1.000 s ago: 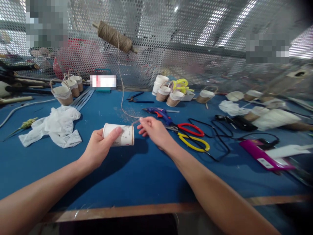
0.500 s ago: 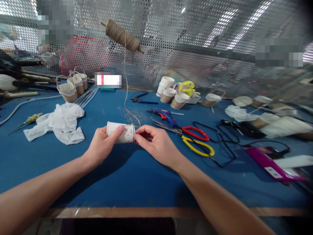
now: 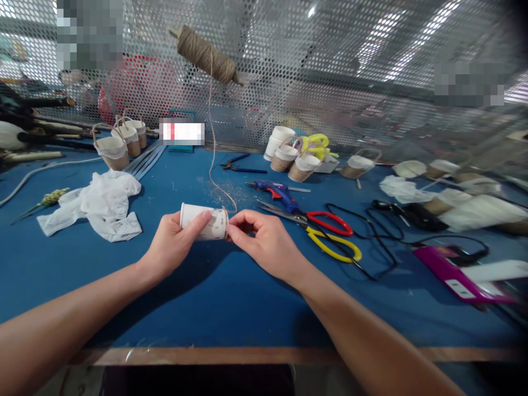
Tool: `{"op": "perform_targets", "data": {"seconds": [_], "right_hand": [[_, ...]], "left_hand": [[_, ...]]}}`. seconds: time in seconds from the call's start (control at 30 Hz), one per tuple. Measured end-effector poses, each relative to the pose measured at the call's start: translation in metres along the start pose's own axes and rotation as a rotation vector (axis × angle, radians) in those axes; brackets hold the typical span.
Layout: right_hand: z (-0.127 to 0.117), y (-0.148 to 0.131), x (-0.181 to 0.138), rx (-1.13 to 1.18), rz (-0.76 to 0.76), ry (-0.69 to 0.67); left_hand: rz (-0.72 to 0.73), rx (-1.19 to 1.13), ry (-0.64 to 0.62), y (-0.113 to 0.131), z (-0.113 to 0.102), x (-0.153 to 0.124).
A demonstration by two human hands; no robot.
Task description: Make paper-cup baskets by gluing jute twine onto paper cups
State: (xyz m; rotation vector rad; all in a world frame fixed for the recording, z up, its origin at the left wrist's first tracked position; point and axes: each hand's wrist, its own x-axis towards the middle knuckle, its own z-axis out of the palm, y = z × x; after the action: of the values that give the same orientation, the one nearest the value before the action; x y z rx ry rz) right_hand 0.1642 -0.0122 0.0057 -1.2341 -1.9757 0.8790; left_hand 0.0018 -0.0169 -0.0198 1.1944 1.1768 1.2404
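Note:
My left hand (image 3: 173, 245) grips a white paper cup (image 3: 206, 221) lying on its side above the blue table (image 3: 231, 297). At the cup's right end my right hand (image 3: 264, 242) pinches a strand of jute twine (image 3: 211, 148). The strand climbs from there to a twine spool (image 3: 206, 55) hung on the perforated metal screen. Both hands are closed, touching the cup from opposite sides.
Red-and-yellow scissors (image 3: 325, 234), a blue glue gun (image 3: 278, 191) and black cables (image 3: 371, 242) lie to the right. A crumpled white plastic sheet (image 3: 99, 204) lies left. Twine-wrapped cups (image 3: 117, 148) stand at back left and back centre (image 3: 295, 162). A magenta device (image 3: 454, 269) sits far right.
My right hand moved left from open beside the cup to pinching the twine at the cup's right end. The left hand kept holding the cup.

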Motion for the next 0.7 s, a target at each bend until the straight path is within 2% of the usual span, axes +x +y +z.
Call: {"op": "perform_targets", "data": {"seconds": [0.7], "right_hand": [[-0.0008,-0.0003,-0.0011,-0.011,0.007,-0.002]], "left_hand": [[0.002,0.015,0.001,-0.0014,-0.0004,0.0002]]}}
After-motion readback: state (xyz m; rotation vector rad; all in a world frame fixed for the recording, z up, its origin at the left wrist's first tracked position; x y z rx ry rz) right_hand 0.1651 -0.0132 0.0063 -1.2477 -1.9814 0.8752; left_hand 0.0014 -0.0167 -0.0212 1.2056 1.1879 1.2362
